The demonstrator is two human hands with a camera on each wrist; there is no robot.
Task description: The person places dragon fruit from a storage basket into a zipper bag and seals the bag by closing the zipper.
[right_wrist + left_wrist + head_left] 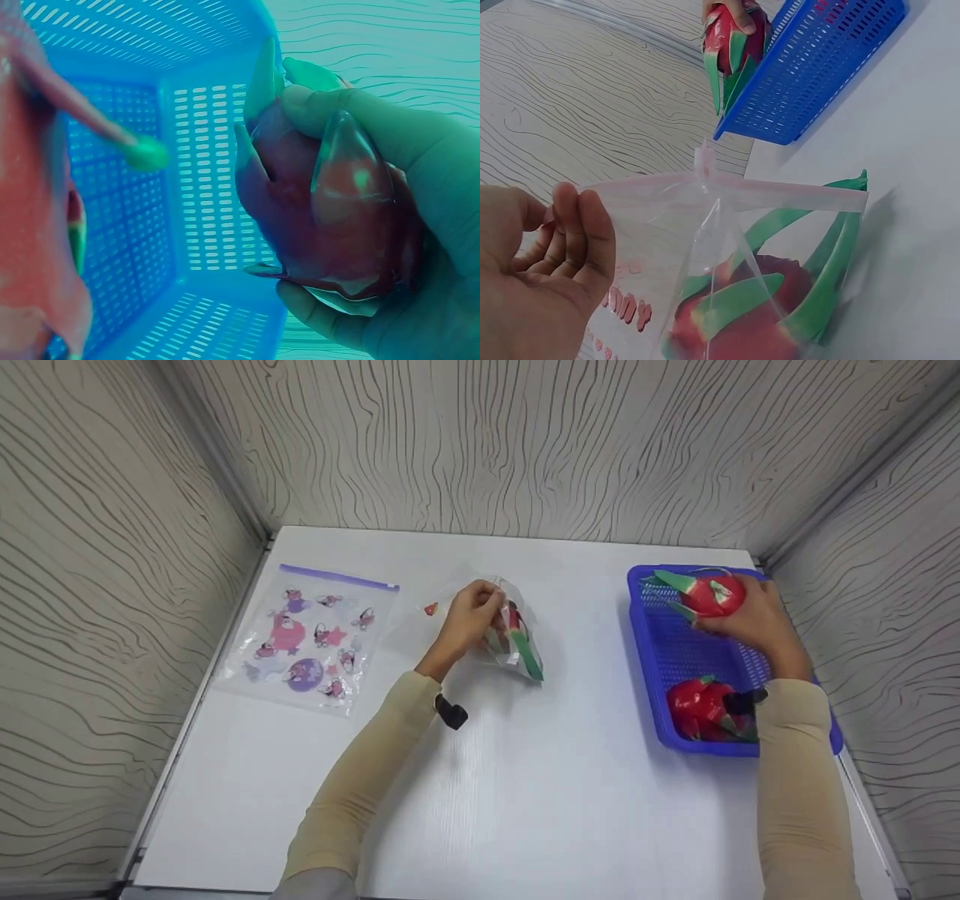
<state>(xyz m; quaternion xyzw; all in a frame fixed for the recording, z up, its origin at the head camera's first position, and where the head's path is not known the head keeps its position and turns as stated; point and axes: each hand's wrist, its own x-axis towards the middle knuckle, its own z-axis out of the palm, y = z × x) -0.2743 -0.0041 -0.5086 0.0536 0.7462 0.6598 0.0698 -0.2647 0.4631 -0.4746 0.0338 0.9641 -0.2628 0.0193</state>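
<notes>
My left hand (472, 619) pinches the top edge of a clear zip bag (649, 195) between thumb and fingers. Inside that bag lies a red dragon fruit (742, 322) with long green leaf tips, partly seen through the printed plastic. Over at the right, my right hand (757, 619) grips a second dragon fruit (716, 594) at the far end of the blue basket (645, 660). Its fingers wrap round the red body, as the right wrist view shows. Another dragon fruit (697, 709) rests in the near end of the basket, partly hidden by the wrist strap.
A flat zip bag (315, 641) with pink and purple prints lies on the left of the white table (525, 802). Wood-grain panels (480, 450) stand at the back and both sides. Each wrist carries a black strap mount (450, 711).
</notes>
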